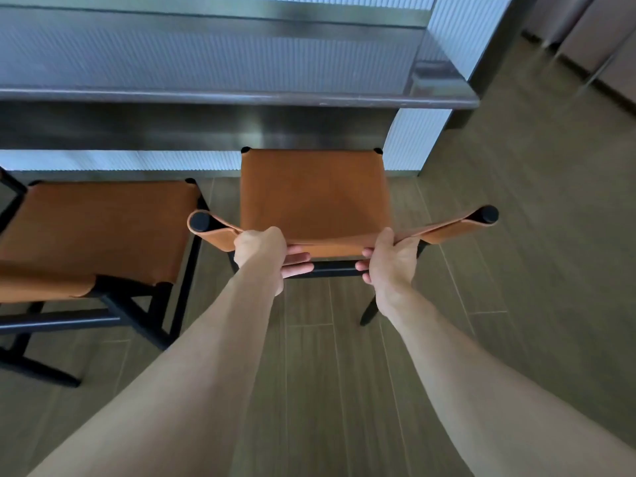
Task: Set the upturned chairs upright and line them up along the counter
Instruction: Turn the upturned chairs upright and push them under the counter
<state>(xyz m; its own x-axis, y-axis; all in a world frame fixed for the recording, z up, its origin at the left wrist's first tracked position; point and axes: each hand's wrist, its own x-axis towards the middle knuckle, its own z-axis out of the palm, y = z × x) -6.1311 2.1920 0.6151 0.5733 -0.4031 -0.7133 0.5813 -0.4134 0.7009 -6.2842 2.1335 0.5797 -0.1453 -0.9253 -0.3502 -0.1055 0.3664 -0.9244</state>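
Note:
A chair with a tan leather seat (315, 194) and black frame stands upright in front of me, its seat facing the counter (241, 98). Its leather backrest band (444, 232) runs between two black posts. My left hand (265, 253) grips the band left of centre, and my right hand (389, 256) grips it right of centre. A second matching chair (99, 225) stands upright to the left, partly cut off by the frame edge. Both chairs sit close to the counter's front.
The counter has a dark metal top and a ribbed pale front panel (416, 139), ending at a corner on the right. Wood-look plank flooring (516, 235) spreads to the right and behind the chairs. Cabinets (605, 39) line the far right.

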